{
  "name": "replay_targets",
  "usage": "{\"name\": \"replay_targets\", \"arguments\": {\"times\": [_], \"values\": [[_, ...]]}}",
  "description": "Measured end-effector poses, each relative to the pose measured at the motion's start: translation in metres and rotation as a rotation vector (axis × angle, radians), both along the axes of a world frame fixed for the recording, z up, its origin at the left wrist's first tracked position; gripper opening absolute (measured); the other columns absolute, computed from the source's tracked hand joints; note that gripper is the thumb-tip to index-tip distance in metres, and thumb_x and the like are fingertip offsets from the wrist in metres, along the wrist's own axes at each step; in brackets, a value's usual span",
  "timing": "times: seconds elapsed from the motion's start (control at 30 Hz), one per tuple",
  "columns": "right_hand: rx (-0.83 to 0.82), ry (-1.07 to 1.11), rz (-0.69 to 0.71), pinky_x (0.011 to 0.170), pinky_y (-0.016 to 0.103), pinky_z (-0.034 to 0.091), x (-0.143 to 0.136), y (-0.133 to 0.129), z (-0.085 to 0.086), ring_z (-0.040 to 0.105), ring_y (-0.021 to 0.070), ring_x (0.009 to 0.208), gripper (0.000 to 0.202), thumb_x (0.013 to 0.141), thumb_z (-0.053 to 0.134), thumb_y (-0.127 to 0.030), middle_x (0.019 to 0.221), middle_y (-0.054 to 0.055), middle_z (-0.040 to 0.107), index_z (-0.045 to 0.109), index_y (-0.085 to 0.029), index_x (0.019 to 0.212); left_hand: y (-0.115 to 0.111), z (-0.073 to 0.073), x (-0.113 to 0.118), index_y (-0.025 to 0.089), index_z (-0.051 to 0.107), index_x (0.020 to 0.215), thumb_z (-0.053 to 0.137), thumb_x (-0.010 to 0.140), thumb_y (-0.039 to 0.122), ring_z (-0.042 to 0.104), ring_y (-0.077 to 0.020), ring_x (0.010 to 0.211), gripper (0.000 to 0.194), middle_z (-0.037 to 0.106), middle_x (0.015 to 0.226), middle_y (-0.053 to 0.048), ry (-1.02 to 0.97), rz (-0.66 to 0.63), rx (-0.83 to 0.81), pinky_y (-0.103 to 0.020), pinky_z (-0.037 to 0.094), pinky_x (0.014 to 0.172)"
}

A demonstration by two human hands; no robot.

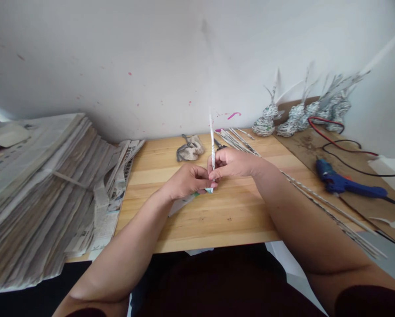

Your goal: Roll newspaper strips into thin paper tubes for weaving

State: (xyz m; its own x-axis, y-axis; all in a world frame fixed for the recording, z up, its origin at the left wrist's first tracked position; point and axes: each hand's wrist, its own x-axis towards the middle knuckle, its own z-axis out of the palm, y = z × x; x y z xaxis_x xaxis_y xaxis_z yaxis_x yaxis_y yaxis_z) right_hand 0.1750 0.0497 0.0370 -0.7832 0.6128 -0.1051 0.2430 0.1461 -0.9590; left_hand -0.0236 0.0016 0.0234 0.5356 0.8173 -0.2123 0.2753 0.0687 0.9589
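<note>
Above the middle of the wooden table, my two hands meet around a thin rolled newspaper tube (212,138) that stands nearly upright. My right hand (230,163) pinches the tube near its lower end. Just below and to the left, my left hand (189,180) is closed on a strip of newspaper (182,204) with a green and light-blue part. The strip slants down to the left, partly hidden under the left hand. Its light-blue corner shows beneath my fingertips, at the foot of the tube. Whether the strip and tube are joined cannot be seen.
A tall newspaper stack (52,189) fills the left side. Behind my hands lie a crumpled cloth (190,148) and several paper tubes (238,140). At right are a blue glue gun (349,182), woven paper figures (265,125) on cardboard (299,143), and long tubes (332,211) beside my forearm.
</note>
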Motion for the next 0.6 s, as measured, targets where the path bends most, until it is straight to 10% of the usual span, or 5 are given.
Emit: {"name": "replay_targets", "arguments": {"times": [0.6], "values": [[0.048,-0.039,-0.178,0.046,0.021,0.045,-0.020,-0.003,-0.017,0.071,0.0178,0.069,0.023,0.079,0.072,-0.034,0.072,0.005,0.073,0.054,-0.020,0.081,0.004,0.007,-0.013,0.020,0.063,0.099,0.073,0.070,0.024,0.063,-0.0149,0.064,0.031,0.070,0.073,0.000,0.295,0.184,0.370,-0.025,0.041,0.058]]}}
